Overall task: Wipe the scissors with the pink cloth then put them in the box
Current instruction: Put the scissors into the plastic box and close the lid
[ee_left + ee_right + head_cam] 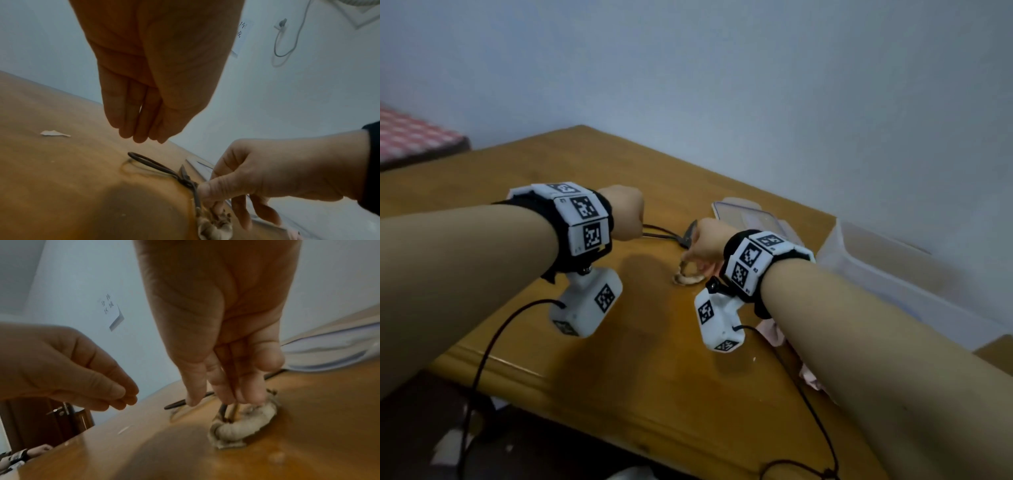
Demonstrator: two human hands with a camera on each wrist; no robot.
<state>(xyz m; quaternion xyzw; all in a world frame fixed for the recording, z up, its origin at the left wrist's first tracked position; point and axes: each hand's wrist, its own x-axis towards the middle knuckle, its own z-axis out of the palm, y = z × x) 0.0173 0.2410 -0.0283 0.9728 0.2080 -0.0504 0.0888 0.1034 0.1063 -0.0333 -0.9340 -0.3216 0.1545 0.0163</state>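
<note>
Dark metal scissors [671, 236] lie on the wooden table [534, 178], one handle loop wound in beige fabric [688, 279]. My right hand [702, 243] pinches the scissors [162, 167] by the shank just behind the pivot, above the wound loop [236, 426]. My left hand [628, 212] hovers over the bare handle loop, fingers [141, 129] straight and close together, holding nothing. The pink cloth [774, 334] lies crumpled under my right forearm. The clear plastic box [893, 270] stands open at the table's right end.
The box's clear lid [750, 216] lies flat just beyond the scissors. A small paper scrap [54, 133] lies on the table to the left. The pale wall runs behind the table. Black cables [493, 342] hang from both wrist cameras over the near edge.
</note>
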